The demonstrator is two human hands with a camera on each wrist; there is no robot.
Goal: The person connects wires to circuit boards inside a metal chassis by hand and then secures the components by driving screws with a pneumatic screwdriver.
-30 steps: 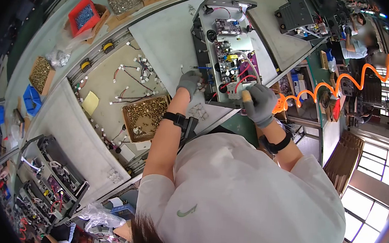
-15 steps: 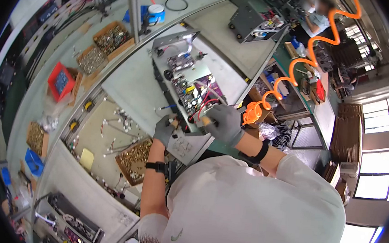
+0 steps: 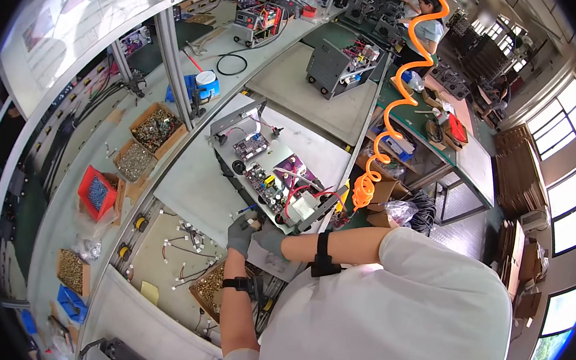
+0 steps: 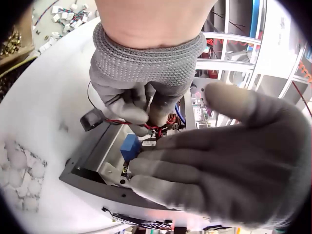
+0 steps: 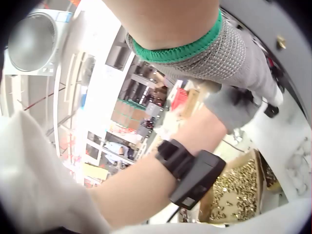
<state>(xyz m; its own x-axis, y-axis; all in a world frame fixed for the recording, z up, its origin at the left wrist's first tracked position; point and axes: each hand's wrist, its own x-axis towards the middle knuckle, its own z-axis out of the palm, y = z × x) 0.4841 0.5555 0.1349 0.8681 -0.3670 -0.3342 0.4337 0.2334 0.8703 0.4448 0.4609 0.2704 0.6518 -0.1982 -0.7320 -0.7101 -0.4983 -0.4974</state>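
My left hand (image 4: 139,80), in a grey glove, pinches thin red and black wires (image 4: 117,121) at the chassis edge. A small black part (image 4: 91,119) hangs on these wires over the white surface. My right hand (image 4: 229,151), also gloved, reaches across the chassis with its fingers straight, close to the left fingertips. Inside the chassis a blue block (image 4: 129,147) shows beside the right fingers. In the head view both hands meet at the near left side of the open metal chassis (image 3: 238,185), which carries circuit boards (image 3: 261,178) and thick red wires (image 3: 292,197).
A box of brass fittings (image 3: 208,289) and loose white-plug cables (image 3: 185,239) lie left of the hands. Parts boxes and a red bin (image 3: 96,194) line the left bench. An orange coiled hose (image 3: 366,186) hangs right of the chassis. A dark cased machine (image 3: 341,66) stands farther back.
My right hand has left the red wires and white part at the chassis's near end and moved left, next to my left hand. The head view has tilted up and shifted.
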